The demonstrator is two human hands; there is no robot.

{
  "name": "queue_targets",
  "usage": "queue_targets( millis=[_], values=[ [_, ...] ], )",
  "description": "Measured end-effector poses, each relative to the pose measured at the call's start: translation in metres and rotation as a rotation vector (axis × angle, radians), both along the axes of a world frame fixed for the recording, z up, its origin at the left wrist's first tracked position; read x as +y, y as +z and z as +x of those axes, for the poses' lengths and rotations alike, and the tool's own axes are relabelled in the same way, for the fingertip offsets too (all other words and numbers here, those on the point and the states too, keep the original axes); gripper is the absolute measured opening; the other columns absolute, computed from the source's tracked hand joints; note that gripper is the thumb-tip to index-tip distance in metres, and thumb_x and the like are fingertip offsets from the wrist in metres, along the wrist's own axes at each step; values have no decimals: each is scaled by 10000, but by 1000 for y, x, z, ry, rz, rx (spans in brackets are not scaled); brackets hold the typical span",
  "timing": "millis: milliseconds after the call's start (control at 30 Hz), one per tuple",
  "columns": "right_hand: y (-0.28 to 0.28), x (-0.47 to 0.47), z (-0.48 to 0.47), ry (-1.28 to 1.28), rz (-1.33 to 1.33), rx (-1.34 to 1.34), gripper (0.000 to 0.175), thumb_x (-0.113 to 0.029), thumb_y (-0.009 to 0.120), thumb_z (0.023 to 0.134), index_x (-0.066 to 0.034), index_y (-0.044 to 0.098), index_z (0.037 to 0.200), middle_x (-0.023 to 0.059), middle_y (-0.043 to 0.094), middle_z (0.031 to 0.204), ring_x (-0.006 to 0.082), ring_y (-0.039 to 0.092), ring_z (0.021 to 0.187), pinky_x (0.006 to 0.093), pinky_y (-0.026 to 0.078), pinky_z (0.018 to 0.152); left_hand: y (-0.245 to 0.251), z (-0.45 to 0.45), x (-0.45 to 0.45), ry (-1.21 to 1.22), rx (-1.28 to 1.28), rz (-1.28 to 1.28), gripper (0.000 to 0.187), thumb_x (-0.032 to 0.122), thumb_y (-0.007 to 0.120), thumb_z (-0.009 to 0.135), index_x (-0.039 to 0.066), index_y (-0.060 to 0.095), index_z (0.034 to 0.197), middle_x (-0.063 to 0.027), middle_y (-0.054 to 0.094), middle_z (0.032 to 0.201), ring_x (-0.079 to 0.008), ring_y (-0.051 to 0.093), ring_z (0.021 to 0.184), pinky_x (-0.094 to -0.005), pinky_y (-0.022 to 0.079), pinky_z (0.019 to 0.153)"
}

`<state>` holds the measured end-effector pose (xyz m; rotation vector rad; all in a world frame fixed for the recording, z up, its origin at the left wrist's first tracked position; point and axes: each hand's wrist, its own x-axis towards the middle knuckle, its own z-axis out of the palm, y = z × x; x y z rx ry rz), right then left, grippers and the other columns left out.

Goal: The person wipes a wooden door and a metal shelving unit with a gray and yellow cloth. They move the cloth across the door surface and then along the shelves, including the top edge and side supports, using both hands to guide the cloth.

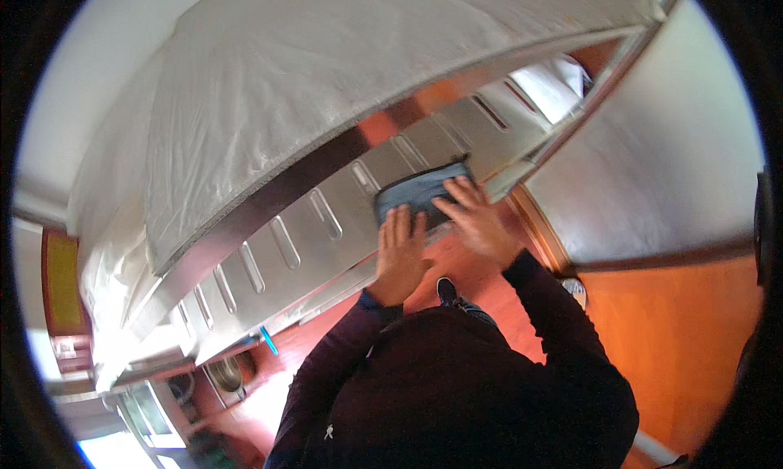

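A blue-grey zippered pouch or folded cloth (422, 187), dark along its far edge, lies on a slotted metal shelf (304, 231). My left hand (400, 249) is palm down, its fingertips on or just over the item's near left part. On the right, my right hand (477, 218) has spread fingers resting on or over the item's right part. Neither hand is closed around anything. Slight blur leaves it unclear how firmly the fingers touch. Part of the item's near edge is hidden by my hands.
Above the shelf, a plastic sheet (342, 53) covers an upper level edged by a metal rail (263, 194). A white bag (550, 93) lies at the shelf's far right. A pale panel (660, 163) stands on the right. My shoe (447, 290) is on the reddish floor (514, 313).
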<state>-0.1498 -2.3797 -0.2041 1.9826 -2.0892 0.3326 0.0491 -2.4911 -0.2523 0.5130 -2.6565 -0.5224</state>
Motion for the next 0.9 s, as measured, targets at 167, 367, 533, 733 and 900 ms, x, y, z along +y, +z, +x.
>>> queue_targets(
  millis=[167, 367, 533, 733, 900],
  values=[
    [2, -25, 85, -23, 1, -33, 518, -101, 702, 905, -92, 608, 1415, 192, 427, 1585, 409, 347, 1490, 549, 272, 1214, -18, 74, -22, 45, 30, -75, 1025, 410, 846, 778, 29, 338, 1584, -293, 239, 1641, -481, 206, 1538, -576, 230, 1236],
    [-17, -64, 210, -5, 37, -130, 438, -231, 672, 978, -83, 633, 1388, 169, 392, 1616, 383, 315, 1516, 587, 223, 1225, -30, 208, -48, 107, -2, -91, 994, 391, 832, 809, 58, 326, 1597, -269, 211, 1659, -461, 203, 1544, -546, 224, 1252],
    [-49, -86, 223, 64, 69, -191, 420, -317, 636, 1014, -89, 649, 1366, 146, 418, 1600, 359, 332, 1513, 613, 198, 1230, -52, 236, -60, 185, 32, -6, 955, 343, 843, 799, 74, 366, 1581, -244, 238, 1657, -446, 217, 1543, -540, 232, 1249],
    [-60, -122, 249, 195, 130, -252, 407, -274, 652, 1006, -65, 644, 1355, 113, 556, 1491, 283, 457, 1442, 590, 239, 1218, -61, 292, -73, 294, -49, 135, 941, 313, 859, 788, 94, 390, 1575, -243, 252, 1656, -449, 213, 1545, -542, 237, 1245],
    [-78, -150, 317, 281, 158, -178, 398, -243, 664, 988, -65, 652, 1344, 114, 544, 1507, 303, 455, 1441, 581, 267, 1202, -81, 361, -79, 379, 31, 146, 928, 280, 875, 772, 99, 419, 1560, -244, 263, 1653, -455, 228, 1539, -551, 253, 1240]
  ],
)
